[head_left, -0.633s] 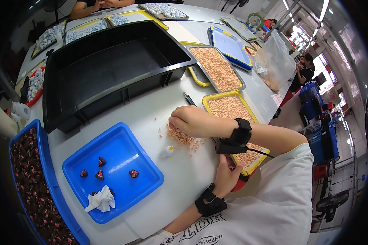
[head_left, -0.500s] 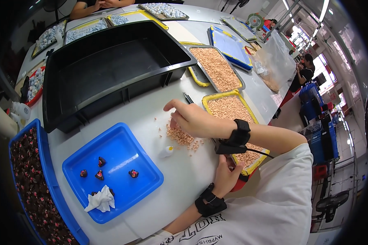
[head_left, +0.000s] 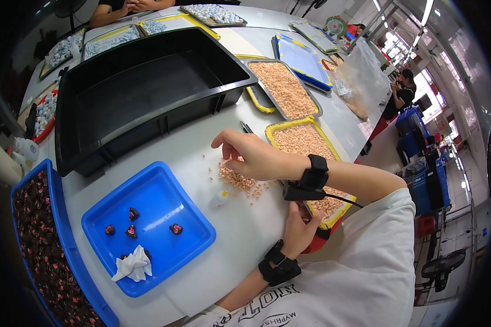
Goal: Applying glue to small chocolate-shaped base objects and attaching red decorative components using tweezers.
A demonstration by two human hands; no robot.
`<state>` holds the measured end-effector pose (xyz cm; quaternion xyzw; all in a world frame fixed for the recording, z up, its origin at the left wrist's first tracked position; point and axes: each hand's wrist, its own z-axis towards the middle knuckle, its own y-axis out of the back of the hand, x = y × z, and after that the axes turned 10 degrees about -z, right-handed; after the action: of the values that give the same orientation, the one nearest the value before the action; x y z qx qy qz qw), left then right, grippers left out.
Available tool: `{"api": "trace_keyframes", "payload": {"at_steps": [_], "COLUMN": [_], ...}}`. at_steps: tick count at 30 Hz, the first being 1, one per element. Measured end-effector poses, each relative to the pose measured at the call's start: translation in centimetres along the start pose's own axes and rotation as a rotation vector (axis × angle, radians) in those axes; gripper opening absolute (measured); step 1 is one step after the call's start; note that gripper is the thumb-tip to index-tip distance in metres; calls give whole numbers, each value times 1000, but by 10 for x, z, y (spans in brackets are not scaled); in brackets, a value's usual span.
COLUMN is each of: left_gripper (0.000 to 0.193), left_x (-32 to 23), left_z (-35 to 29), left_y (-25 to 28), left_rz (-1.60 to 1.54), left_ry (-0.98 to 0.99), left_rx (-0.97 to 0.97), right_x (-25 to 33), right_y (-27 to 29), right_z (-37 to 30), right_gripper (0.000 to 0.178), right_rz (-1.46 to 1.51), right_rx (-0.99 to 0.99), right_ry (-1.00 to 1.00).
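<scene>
Right hand (head_left: 251,157) hangs loosely curled, thumb and index apart, over 1 small pile of pale-orange chopped crumbs (head_left: 234,179) on white worktop (head_left: 245,229), left of yellow-rimmed rectangular tray (head_left: 289,123). Left hand (head_left: 299,231) at tray's near end, grip unclear. Light fingertip touches should limit scattering.

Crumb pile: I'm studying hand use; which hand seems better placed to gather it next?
Likely the right hand: it's at the crumb pile; the left hand is farther off, by the yellow-edged tray.
</scene>
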<state>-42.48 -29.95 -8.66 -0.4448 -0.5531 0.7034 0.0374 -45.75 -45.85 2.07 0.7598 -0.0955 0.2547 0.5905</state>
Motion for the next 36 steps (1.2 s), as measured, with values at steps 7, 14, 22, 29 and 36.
{"api": "trace_keyframes", "payload": {"at_steps": [7,14,22,29,36], "left_gripper": [48,48,42,43,51], "left_x": [2,-1,-4,4,5], "left_z": [0,-5,-5,-4,0], "left_y": [-3,-2,-5,-2,-5], "left_rz": [-2,71,302,275,194], "left_ry": [4,66,97,61,67], "left_rx": [8,-12,25,67,63], "right_x": [-5,3,-8,-17,-25], "right_y": [-1,13,-9,-15,-14], "right_z": [0,-42,-82,-85,-80], "right_gripper": [38,7,12,12,12], "right_rz": [-71,-572,-1198,-1177,-1133], "right_rx": [16,-133,192,104,62], "right_ry": [28,205,-18,-32,-45]}}
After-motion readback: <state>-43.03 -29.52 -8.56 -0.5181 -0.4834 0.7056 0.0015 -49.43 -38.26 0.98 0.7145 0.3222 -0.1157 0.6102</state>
